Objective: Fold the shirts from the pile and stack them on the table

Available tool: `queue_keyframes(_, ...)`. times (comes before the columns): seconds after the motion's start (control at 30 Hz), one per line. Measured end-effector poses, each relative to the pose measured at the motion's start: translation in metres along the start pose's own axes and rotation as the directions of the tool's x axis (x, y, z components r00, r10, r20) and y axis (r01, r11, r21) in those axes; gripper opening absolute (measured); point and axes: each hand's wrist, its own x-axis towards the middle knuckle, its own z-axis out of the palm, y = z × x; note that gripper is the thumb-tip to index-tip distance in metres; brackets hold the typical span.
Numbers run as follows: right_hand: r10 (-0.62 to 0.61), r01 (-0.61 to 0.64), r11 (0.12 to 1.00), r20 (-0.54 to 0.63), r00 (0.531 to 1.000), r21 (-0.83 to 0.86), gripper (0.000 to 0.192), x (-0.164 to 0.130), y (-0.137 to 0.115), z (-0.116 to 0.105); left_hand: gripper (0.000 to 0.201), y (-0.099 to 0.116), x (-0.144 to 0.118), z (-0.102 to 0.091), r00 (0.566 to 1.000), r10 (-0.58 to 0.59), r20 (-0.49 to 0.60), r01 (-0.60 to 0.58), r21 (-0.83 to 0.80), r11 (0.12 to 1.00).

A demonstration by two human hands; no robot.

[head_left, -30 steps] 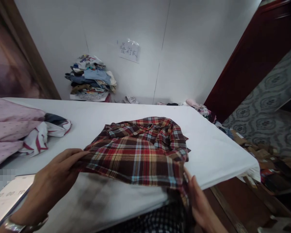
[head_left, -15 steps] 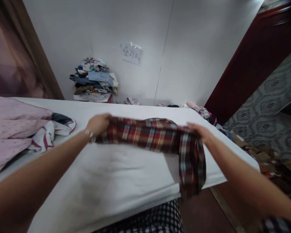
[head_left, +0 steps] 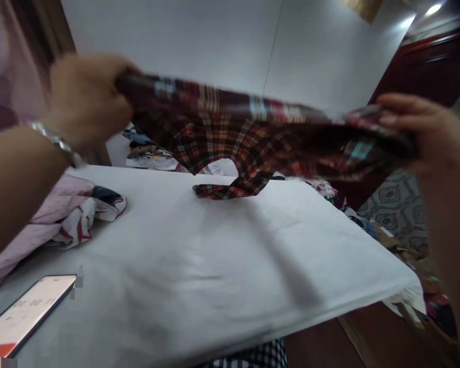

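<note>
plaid shirt [head_left: 249, 138] hangs stretched in the air between both hands, above the white table [head_left: 230, 266], with one loose end touching the cloth at about 12 o'clock of the table's middle. left hand [head_left: 86, 99] is closed tight on the shirt's left edge; right hand [head_left: 421, 128] pinches the right edge between thumb and fingers, though blur hides how much fabric it has. that thinner pinch looks the likelier one to slip, dropping the shirt in a heap. the dangling end could also drag and bunch on the table. at 9 o'clock lies a pile of pink and white clothes [head_left: 61, 214], and at 7 o'clock a phone [head_left: 26, 314], which a swinging hem might catch.
</note>
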Motion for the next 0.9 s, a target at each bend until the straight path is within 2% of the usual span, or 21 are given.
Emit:
queue_keyframes(0.03,0.102,-0.102,0.995,0.006,0.995,-0.015,0.025,-0.013,0.015,-0.003,0.063,0.001,-0.024,0.010,0.999,0.016,-0.045,-0.014,0.048,0.999)
queue_keyframes(0.07,0.201,-0.201,0.980,0.023,0.979,-0.017,0.030,-0.027,0.032,-0.007,0.055,0.002,-0.049,0.023,0.999,0.037,-0.014,-0.035,0.078,0.996)
queue_keyframes(0.13,0.374,-0.376,0.927,0.117,0.920,-0.004,0.043,-0.055,0.073,-0.013,0.046,0.002,-0.099,0.051,0.985,0.091,0.144,-0.108,0.118,0.987)
queue_keyframes(0.17,0.441,-0.448,0.894,0.177,0.880,-0.001,0.045,-0.069,0.095,-0.015,0.044,0.000,-0.124,0.065,0.962,0.120,0.244,-0.155,0.127,0.980)
queue_keyframes(0.23,0.586,-0.608,0.793,0.302,0.752,-0.025,0.045,-0.098,0.138,-0.018,0.043,-0.004,-0.170,0.092,0.898,0.163,0.409,-0.217,0.089,0.972)
queue_keyframes(0.3,0.650,-0.689,0.722,0.405,0.643,-0.064,0.045,-0.124,0.174,-0.019,0.044,-0.009,-0.209,0.113,0.850,0.153,0.505,-0.206,0.051,0.977)
queue_keyframes(0.37,0.668,-0.713,0.694,0.457,0.587,-0.100,0.046,-0.144,0.197,-0.020,0.044,-0.014,-0.239,0.125,0.821,0.135,0.554,-0.178,0.023,0.984)
queue_keyframes(0.43,0.670,-0.711,0.692,0.480,0.566,-0.127,0.049,-0.156,0.207,-0.023,0.044,-0.018,-0.259,0.128,0.825,0.113,0.553,-0.148,0.019,0.989)
queue_keyframes(0.53,0.657,-0.684,0.712,0.493,0.570,-0.158,0.052,-0.166,0.208,-0.030,0.046,-0.026,-0.277,0.125,0.871,0.077,0.486,-0.112,0.044,0.993)
queue_keyframes(0.6,0.656,-0.667,0.720,0.502,0.564,-0.191,0.051,-0.173,0.207,-0.036,0.048,-0.034,-0.288,0.123,0.884,0.077,0.461,-0.111,0.047,0.993)
queue_keyframes(0.63,0.665,-0.670,0.711,0.514,0.541,-0.215,0.052,-0.177,0.207,-0.039,0.048,-0.039,-0.294,0.123,0.885,0.084,0.458,-0.115,0.040,0.993)
queue_keyframes(0.77,0.702,-0.743,0.621,0.600,0.384,-0.252,0.059,-0.194,0.212,-0.051,0.050,-0.066,-0.325,0.135,0.869,0.128,0.479,-0.121,-0.046,0.992)
queue_keyframes(0.83,0.695,-0.765,0.598,0.631,0.345,-0.239,0.059,-0.198,0.215,-0.057,0.052,-0.077,-0.339,0.143,0.852,0.131,0.507,-0.094,-0.098,0.991)
queue_keyframes(0.9,0.691,-0.759,0.600,0.642,0.333,-0.251,0.056,-0.196,0.217,-0.061,0.050,-0.084,-0.349,0.151,0.835,0.103,0.541,-0.046,-0.118,0.992)
